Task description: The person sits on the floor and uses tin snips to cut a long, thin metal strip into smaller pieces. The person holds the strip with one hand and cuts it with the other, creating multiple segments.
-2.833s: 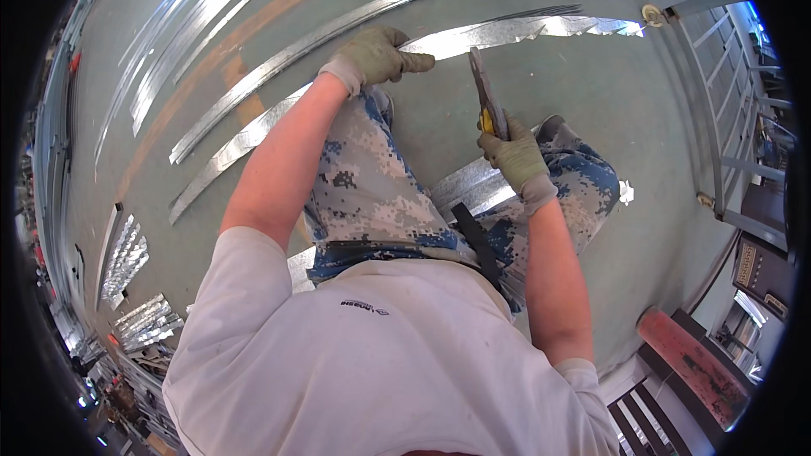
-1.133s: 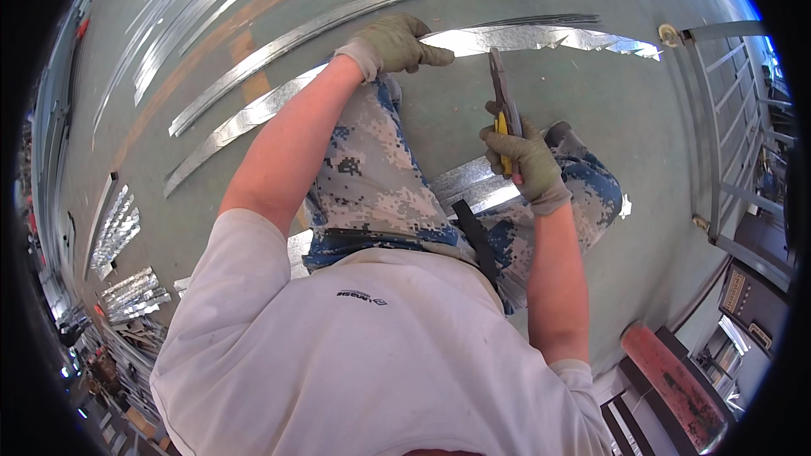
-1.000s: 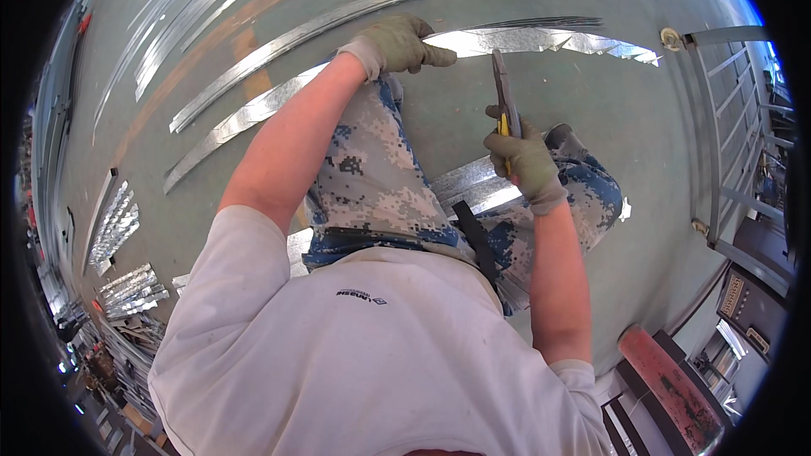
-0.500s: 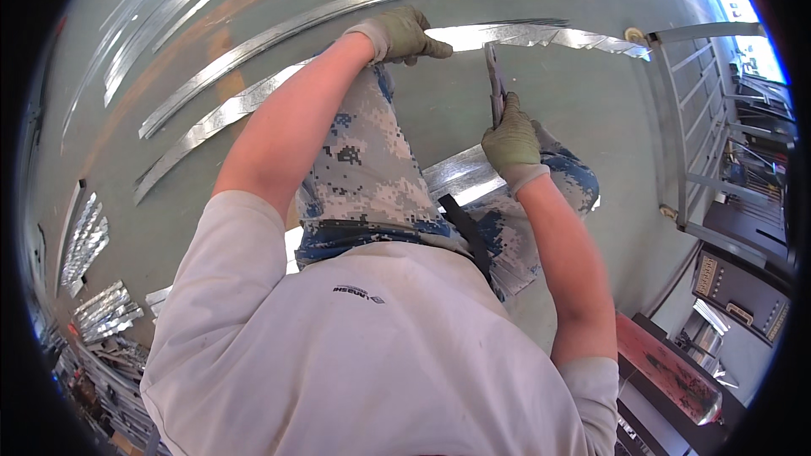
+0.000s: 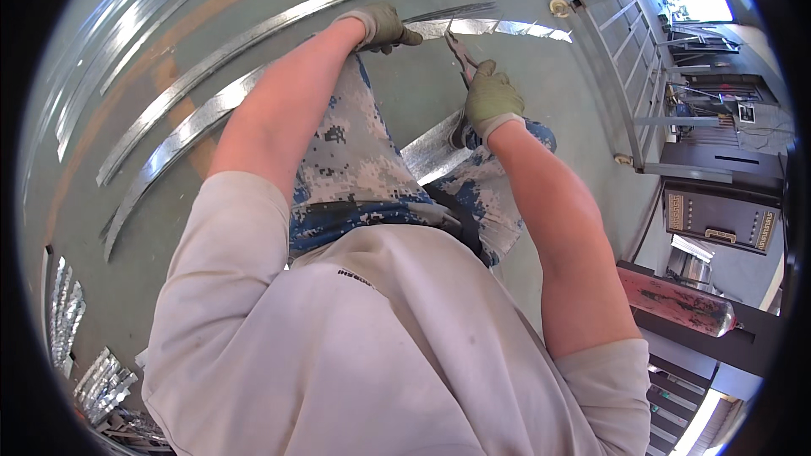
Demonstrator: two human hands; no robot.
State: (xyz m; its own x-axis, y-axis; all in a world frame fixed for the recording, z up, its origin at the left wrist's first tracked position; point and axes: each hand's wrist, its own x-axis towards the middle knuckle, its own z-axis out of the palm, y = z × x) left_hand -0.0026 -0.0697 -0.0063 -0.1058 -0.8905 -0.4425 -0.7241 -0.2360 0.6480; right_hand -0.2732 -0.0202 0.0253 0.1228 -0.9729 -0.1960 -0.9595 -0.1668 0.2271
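Note:
My left hand (image 5: 384,29), in a greenish work glove, is closed on a long, thin sheet-metal strip (image 5: 194,127) that runs beneath my left forearm. To the right of this hand, the strip's shiny end (image 5: 498,27) has slanted cuts along its edge. My right hand (image 5: 494,97), gloved the same way, grips a pair of tin snips (image 5: 461,57). Their jaws point up and left and meet the strip's near edge, just right of my left hand. How deep the jaws sit on the metal is too small to tell.
A second long metal strip (image 5: 287,13) lies beyond on the green floor, with more strips (image 5: 127,25) at far left. Cut metal pieces (image 5: 103,384) lie at lower left. A wheeled metal frame (image 5: 621,76) stands at right, near a red cylinder (image 5: 680,300). A metal sheet (image 5: 435,150) lies between my legs.
The snips have swung leftward and now reach the strip's edge, where before they stood just below it. My left hand still holds the strip. The whole view has shifted and turned somewhat.

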